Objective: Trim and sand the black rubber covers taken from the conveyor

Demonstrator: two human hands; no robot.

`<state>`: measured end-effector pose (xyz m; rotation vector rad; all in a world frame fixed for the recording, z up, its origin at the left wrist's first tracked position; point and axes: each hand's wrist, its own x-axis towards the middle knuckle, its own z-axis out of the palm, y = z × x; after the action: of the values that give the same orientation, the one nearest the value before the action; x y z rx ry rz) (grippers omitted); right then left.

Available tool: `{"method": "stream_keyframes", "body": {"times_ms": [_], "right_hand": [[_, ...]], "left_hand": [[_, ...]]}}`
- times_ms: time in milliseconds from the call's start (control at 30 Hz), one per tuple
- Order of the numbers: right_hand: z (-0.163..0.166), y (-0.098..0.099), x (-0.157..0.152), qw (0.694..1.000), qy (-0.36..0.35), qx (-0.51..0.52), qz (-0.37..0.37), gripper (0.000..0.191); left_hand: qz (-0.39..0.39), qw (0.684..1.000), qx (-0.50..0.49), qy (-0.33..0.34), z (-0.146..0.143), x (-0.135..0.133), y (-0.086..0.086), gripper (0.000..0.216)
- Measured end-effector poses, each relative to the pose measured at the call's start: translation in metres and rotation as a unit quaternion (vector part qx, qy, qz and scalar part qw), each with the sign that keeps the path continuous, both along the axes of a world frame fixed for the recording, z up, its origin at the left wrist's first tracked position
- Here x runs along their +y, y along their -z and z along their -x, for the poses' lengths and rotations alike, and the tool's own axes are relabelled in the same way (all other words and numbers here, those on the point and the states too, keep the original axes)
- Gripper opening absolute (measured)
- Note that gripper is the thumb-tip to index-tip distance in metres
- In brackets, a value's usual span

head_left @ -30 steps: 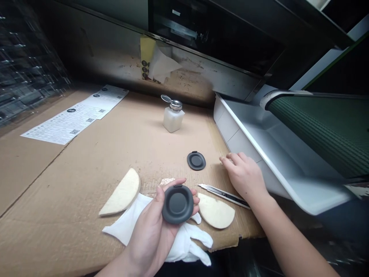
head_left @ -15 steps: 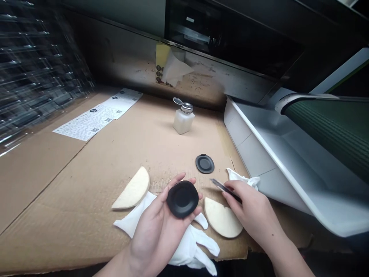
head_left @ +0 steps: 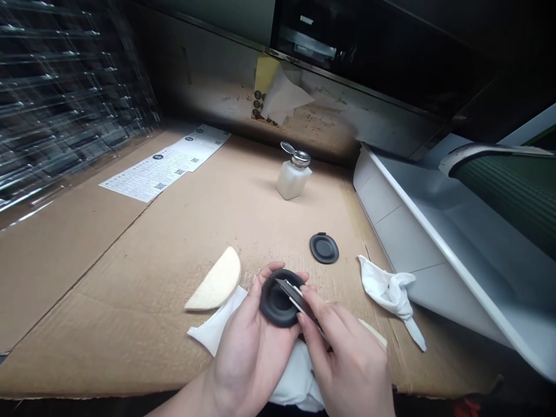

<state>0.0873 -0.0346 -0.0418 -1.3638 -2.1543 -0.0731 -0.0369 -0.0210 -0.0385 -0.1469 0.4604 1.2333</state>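
Note:
My left hand (head_left: pixel 254 333), palm up, has its fingers curled round a small round black dish-like part (head_left: pixel 274 310). In my right hand (head_left: pixel 343 347) is a slim dark utility knife (head_left: pixel 307 310), held like a pen, its tip over the part's hollow face; I cannot tell if the tip touches. A second black disc (head_left: pixel 324 248) with a small tab lies on the cardboard beyond my hands. Left of my left hand rests a cream half-round sponge pad (head_left: pixel 216 282). Another pale pad (head_left: pixel 374 332) is mostly hidden behind my right hand. White gloves (head_left: pixel 295 382) lie under my hands.
A square bottle with a metal flip lid (head_left: pixel 292 178) stands farther back on the cardboard (head_left: pixel 143 289). A grey-white bin (head_left: pixel 391 208) runs along the right, with a crumpled white glove (head_left: pixel 386 284) beside it. Printed sheets (head_left: pixel 160 168) and stacked clear trays (head_left: pixel 65 98) are at left.
My right hand has moved left, bringing the knife from beside the round black part to over its face. The view has shifted slightly, and my right hand now covers most of the right pad.

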Motion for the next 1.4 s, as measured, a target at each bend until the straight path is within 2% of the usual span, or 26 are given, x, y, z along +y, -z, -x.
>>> {"method": "stream_keyframes", "body": {"times_ms": [567, 1233, 1333, 1400], "right_hand": [[0.005, 0.001, 0.001, 1.000, 0.013, 0.023, -0.001, 0.027], [0.000, -0.005, 0.002, 0.998, -0.034, 0.030, 0.036, 0.028], [-0.008, -0.010, 0.002, 0.998, -0.025, 0.037, 0.041, 0.026], [-0.022, -0.012, 0.006, 0.999, 0.006, 0.030, 0.033, 0.025]], "left_hand": [[-0.009, 1.000, 0.021, -0.006, -0.002, 0.001, 0.001, 0.019], [-0.008, 0.999, 0.037, 0.002, -0.004, 0.000, 0.000, 0.019], [-0.008, 0.999, 0.038, -0.001, -0.004, 0.001, -0.001, 0.019], [-0.011, 0.999, 0.050, -0.004, -0.003, 0.001, -0.002, 0.019]]}}
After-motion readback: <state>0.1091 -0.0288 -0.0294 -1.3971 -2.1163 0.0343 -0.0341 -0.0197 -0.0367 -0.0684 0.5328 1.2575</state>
